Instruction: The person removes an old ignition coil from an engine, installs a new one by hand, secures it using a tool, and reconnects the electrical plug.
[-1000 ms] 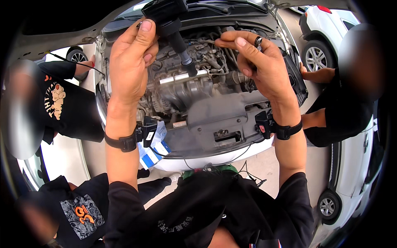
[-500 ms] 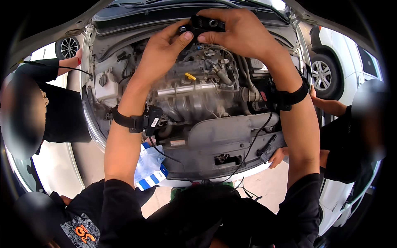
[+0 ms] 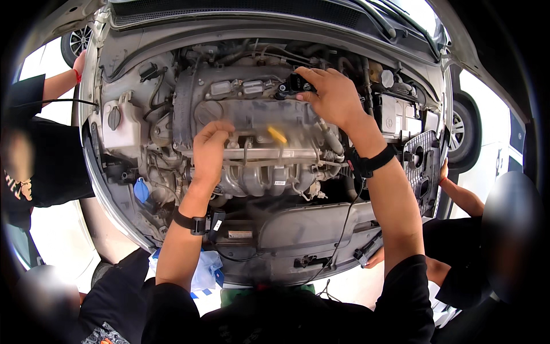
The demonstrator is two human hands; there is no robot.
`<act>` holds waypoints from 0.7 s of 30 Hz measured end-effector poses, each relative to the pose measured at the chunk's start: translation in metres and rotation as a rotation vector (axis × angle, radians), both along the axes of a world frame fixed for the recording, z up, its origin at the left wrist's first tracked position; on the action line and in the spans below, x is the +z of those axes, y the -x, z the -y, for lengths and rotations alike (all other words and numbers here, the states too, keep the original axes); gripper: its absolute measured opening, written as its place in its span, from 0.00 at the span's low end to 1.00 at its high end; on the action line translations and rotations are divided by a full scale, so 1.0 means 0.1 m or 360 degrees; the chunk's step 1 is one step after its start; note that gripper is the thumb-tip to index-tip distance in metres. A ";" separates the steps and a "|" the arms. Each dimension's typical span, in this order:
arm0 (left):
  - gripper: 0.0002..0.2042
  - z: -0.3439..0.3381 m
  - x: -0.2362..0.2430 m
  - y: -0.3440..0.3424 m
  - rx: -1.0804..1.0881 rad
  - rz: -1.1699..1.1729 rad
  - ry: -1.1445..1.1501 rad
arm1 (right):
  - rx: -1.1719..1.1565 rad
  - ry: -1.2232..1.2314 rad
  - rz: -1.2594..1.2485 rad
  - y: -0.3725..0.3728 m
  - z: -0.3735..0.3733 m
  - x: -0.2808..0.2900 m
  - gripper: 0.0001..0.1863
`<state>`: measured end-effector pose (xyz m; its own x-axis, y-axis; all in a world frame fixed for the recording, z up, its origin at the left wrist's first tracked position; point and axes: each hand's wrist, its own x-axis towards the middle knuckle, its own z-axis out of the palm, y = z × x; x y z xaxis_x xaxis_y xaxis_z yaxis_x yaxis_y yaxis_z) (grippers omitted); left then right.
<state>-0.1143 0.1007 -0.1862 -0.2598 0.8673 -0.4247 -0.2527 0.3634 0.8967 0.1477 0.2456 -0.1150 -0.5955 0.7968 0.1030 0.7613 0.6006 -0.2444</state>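
Note:
My right hand [image 3: 335, 94] is closed on a black ignition coil [image 3: 296, 84], its thumb and fingers gripping the coil's head. The coil is over the far part of the engine [image 3: 252, 117], beside two grey coil-shaped parts [image 3: 252, 87]; its lower end is hidden, so I cannot tell whether it is seated. Above the near side of the engine cover, my left hand [image 3: 211, 150] is closed, thumb and fingertips together. Blur hides whether it holds anything small. A yellow dipstick handle [image 3: 277, 135] sits between my hands.
A white fluid reservoir [image 3: 121, 125] with a dark cap stands at the left, the battery [image 3: 396, 117] at the right. On the front panel [image 3: 303, 229] run cables from my wrist straps. A co-worker's hand [image 3: 375, 258] holds a dark elongated part; other people stand around.
My hands have come apart and down toward the engine. The black coil has gone with my right hand to the engine top, while my left hand has moved nearer the front. My view has shifted.

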 end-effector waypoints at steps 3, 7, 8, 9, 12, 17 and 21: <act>0.08 0.03 -0.16 0.01 -0.0020 -0.0036 -0.0011 | 0.0021 -0.0001 0.0049 0.04 -0.10 -0.21 0.28; 0.07 -0.13 -0.26 -0.01 -0.0171 -0.0421 -0.0177 | -0.0013 0.0021 0.0030 0.05 -0.17 -0.35 0.28; 0.07 -0.22 -0.26 -0.05 -0.0217 -0.0599 -0.0202 | -0.0011 0.0002 -0.0007 0.04 -0.19 -0.40 0.28; 0.08 -0.32 -0.21 -0.06 -0.0237 -0.0787 -0.0230 | -0.0002 0.0038 0.0014 0.10 -0.21 -0.38 0.28; 0.10 -0.69 -0.11 -0.11 -0.0360 -0.1182 -0.0219 | -0.0011 0.0125 0.0083 0.22 -0.26 -0.35 0.28; 0.15 -1.26 -0.31 -0.23 -0.0541 -0.1503 -0.0346 | -0.0033 0.0216 0.0148 0.20 -0.34 -0.58 0.27; 0.18 -1.43 -0.42 -0.30 -0.0717 -0.1676 -0.0426 | -0.0069 0.0271 0.0202 0.23 -0.33 -0.60 0.27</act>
